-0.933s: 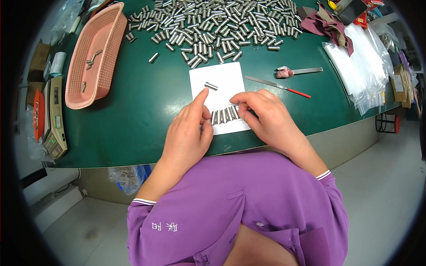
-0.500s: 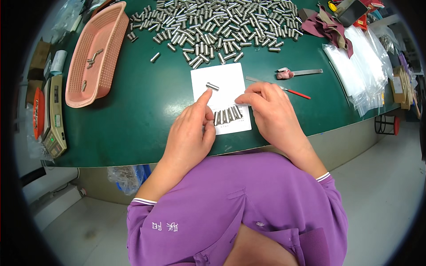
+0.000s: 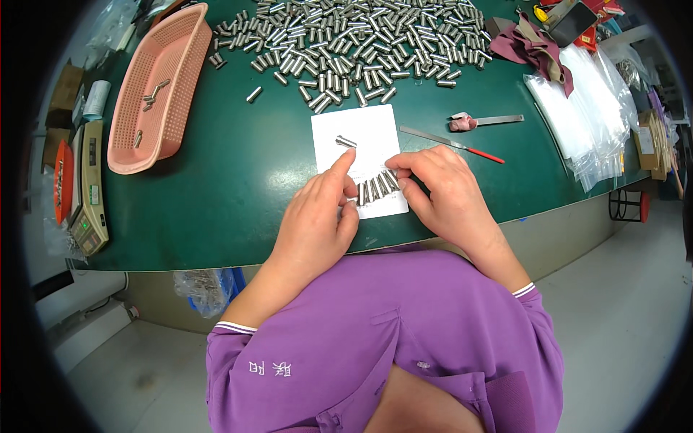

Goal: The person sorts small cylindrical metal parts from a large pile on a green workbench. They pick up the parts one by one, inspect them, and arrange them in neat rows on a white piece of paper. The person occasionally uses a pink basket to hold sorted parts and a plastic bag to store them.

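Observation:
A short row of metal pins [image 3: 377, 189], small headed cylinders laid side by side, lies on a white sheet of paper [image 3: 357, 123] between my hands. My left hand [image 3: 315, 220] is at the row's left end, index finger stretched forward and the thumb apart from it; its fingertips touch or nearly touch the end pin. At the row's right end, my right hand [image 3: 446, 189] has its curled index finger and thumb on the outermost pin. One single pin [image 3: 346, 141] lies farther up the paper, just beyond my left index fingertip.
A large heap of similar pins [image 3: 354, 43] covers the far table. To the left are a pink basket [image 3: 119, 155] holding a few pins and a scale [image 3: 88, 195] with a red dish. A red-handled file [image 3: 485, 155], a cloth-wrapped metal strip [image 3: 498, 119] and plastic bags [image 3: 577, 108] lie right.
My left hand has moved slightly right and forward, and the row of pins has shifted right. My right fingers have spread a little at its right end. The single pin stays put.

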Action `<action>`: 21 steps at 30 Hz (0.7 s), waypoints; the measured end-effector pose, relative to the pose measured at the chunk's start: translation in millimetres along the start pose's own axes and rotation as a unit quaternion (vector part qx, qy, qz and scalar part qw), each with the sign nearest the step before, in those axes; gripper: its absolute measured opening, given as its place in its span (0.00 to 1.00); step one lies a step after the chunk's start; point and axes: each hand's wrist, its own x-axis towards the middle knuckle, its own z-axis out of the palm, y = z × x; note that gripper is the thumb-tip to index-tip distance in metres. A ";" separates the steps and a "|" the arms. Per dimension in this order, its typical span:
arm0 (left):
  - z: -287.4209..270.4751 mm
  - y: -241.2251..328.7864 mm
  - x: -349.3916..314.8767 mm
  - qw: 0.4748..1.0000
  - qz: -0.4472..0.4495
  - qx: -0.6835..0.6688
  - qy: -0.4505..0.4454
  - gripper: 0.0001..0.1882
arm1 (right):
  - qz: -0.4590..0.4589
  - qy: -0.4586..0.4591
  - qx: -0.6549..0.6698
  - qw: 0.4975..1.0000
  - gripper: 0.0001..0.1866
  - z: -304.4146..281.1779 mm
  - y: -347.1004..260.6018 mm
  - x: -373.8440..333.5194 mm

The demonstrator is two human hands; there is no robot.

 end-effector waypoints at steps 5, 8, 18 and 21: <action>0.9 2.3 -0.4 1.000 0.015 -0.017 -0.007 0.37 | 0.004 0.015 0.000 1.000 0.10 0.6 4.7 -0.4; -0.3 5.4 0.5 0.999 0.020 -0.022 -0.015 0.36 | 0.009 0.016 -0.003 1.000 0.10 0.2 6.8 -0.5; 0.9 4.0 -1.6 0.999 0.005 -0.036 -0.016 0.37 | 0.006 0.020 -0.005 1.000 0.10 -2.5 6.3 1.1; 0.4 2.3 -1.7 0.999 0.004 -0.030 -0.015 0.37 | -0.001 0.024 -0.005 1.000 0.10 -1.6 5.0 1.5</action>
